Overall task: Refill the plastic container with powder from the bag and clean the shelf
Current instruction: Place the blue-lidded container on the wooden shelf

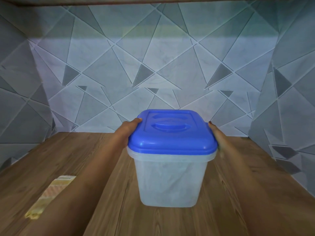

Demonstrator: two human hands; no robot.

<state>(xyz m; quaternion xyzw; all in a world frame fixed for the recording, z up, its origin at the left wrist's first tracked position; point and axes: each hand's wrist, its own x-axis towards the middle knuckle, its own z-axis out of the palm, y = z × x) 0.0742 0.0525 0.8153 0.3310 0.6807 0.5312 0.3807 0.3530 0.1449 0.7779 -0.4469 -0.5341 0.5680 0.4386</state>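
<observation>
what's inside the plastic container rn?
The blue lid covers the container, so no view from above. Through its cloudy walls only a pale haze shows; contents or fill level can't be told.

We log lid [172, 133]: plain bright blue. Next, container [170, 181]: frosted translucent white, we see faint bluish tint. Then shelf [153, 222]: mid-brown wood-grain, darker streaks. We mark wall lining [153, 57]: grey geometric pattern, pale and dark grey triangles cut by thin white lines, same on back and sides. Last, cloth [51, 191]: yellow, cream, pinkish-orange bands; weave blurred.
</observation>
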